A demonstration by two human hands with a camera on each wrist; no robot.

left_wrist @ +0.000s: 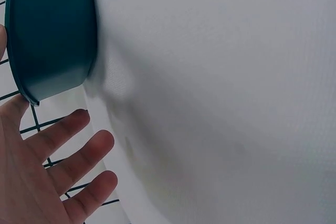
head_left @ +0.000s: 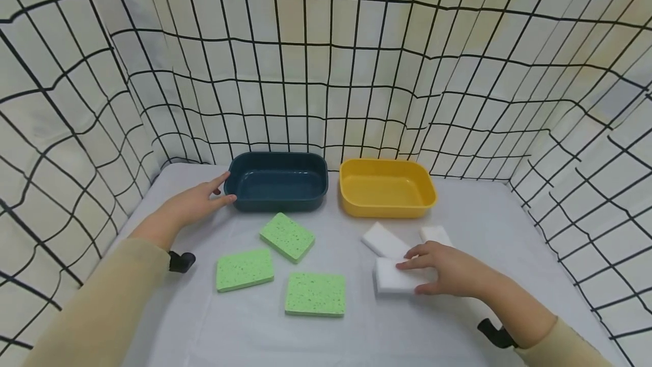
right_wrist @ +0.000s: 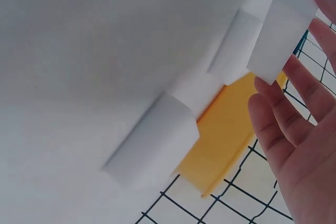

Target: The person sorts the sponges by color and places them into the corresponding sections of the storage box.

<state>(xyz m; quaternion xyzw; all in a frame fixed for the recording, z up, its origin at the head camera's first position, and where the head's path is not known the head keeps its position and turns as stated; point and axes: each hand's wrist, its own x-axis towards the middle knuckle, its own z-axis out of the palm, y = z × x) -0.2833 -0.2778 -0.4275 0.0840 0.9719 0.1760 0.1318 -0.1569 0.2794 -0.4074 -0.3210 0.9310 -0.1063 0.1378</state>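
My left hand [head_left: 196, 203] is at the left end of the dark blue dish [head_left: 277, 206], fingers spread. In the left wrist view, its index fingertip touches the dish's rim [left_wrist: 37, 102] while the other fingers extend beside it. My right hand [head_left: 448, 271] pinches a white sponge [head_left: 389, 277] across its width, the thumb on the near edge and fingers on the far one. In the right wrist view that white sponge [right_wrist: 283, 35] overlaps another one. Two more white sponges, one flat [head_left: 383, 239] and one partly behind the hand [head_left: 434, 234], lie on the cloth.
A yellow dish [head_left: 387, 209] stands right of the blue one. Three speckled green sponges lie apart on the left and middle: the upper [head_left: 287, 237], the left [head_left: 244, 269] and the front one [head_left: 316, 294]. Black wire mesh [head_left: 316, 95] walls the back and sides of the white-covered table [head_left: 244, 338].
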